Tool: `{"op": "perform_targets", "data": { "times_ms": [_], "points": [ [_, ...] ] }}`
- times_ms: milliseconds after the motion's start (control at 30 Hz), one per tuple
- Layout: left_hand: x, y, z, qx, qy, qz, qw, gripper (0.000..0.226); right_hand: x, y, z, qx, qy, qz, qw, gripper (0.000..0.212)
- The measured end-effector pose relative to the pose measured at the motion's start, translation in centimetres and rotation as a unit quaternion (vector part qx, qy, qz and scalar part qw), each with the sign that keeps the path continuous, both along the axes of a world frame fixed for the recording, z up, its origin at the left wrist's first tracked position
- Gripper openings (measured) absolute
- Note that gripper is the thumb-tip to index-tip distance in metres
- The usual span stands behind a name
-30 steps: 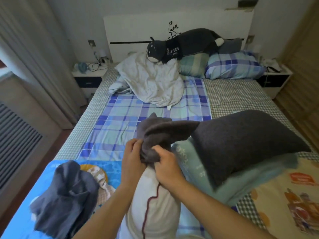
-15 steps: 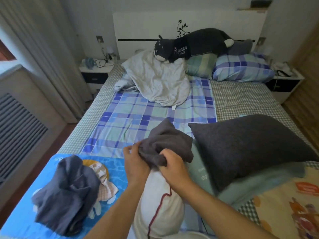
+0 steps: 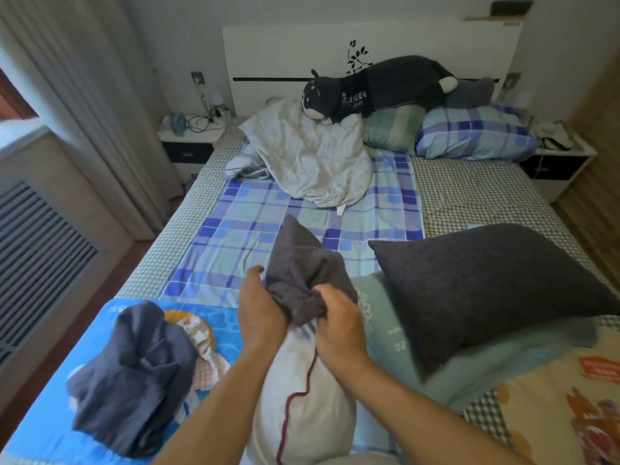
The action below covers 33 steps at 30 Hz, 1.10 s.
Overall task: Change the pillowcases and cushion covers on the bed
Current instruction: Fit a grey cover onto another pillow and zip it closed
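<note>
Gripping the bunched dark grey pillowcase (image 3: pixel 303 275), both hands are working at the top end of the white pillow (image 3: pixel 302 397), which is standing on end at the foot of the bed (image 3: pixel 476 193), between the person's forearms. The left hand (image 3: pixel 261 308) is curling its fingers into the cover's left edge, thumb raised against the cloth. The right hand (image 3: pixel 339 322) is closing its fingers over a fold on the cover's right side; its fingertips are hiding in the fabric, so how tightly they are pinching cannot be told. The cover's free end is pointing up and away from the pillow, and its lower edge is sitting over the pillow's top. A dark red piping line is running down the pillow's face.

Just right of the pillow, a dark grey covered cushion (image 3: pixel 486 290) is lying on a pale green pillow (image 3: pixel 399 344). Left of the pillow, a heap of dark blue cloth (image 3: pixel 131 380) is resting on a bright blue printed blanket (image 3: pixel 43 417). Beyond the pillow, a blue plaid sheet (image 3: pixel 268 229) is stretching towards a crumpled white duvet (image 3: pixel 308 156). Farther still, a black plush toy (image 3: pixel 379 88) is lying across a plaid pillow (image 3: pixel 476 132) by the white headboard (image 3: pixel 369 41).
</note>
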State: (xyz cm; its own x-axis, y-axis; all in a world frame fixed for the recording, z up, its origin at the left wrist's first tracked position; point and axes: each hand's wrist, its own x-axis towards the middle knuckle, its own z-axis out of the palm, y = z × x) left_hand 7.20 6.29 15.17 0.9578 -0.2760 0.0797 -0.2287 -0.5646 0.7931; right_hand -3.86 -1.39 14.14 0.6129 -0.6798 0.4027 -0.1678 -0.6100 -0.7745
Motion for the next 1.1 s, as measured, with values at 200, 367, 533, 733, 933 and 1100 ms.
{"op": "perform_targets", "data": {
  "times_ms": [200, 367, 533, 733, 933, 1100],
  "points": [
    [-1.1, 0.1, 2.3, -0.261, 0.033, 0.019, 0.965, 0.024, -1.2, -2.0, -0.6, -0.083, 0.141, 0.146, 0.976, 0.019],
    [-3.8, 2.3, -0.4, -0.086, -0.039, -0.204, 0.974, 0.015, -1.3, -4.3, 0.2, 0.014, 0.110, -0.056, 0.992, 0.009],
    [-3.6, 1.4, -0.2, 0.063, -0.104, -0.139, 0.983, 0.031, 0.1, -2.2, 1.5, 0.026, 0.049, -0.077, 0.995, 0.026],
    [-3.2, 1.2, 0.5, 0.102, -0.141, -0.126, 0.977, 0.017, -0.4, -1.7, 1.5, 0.084, -0.017, -0.080, 0.993, 0.035],
    [-2.3, -1.3, 4.9, -0.514, 0.259, 0.072, 0.814, 0.029, -0.5, 0.6, 0.8, 0.014, 0.089, 0.100, 0.991, 0.016],
    [-4.9, 1.2, 0.4, -0.197, 0.007, -0.077, 0.977, 0.038, -1.3, -3.4, 0.5, 0.029, 0.092, -0.087, 0.992, 0.021]
  ]
}}
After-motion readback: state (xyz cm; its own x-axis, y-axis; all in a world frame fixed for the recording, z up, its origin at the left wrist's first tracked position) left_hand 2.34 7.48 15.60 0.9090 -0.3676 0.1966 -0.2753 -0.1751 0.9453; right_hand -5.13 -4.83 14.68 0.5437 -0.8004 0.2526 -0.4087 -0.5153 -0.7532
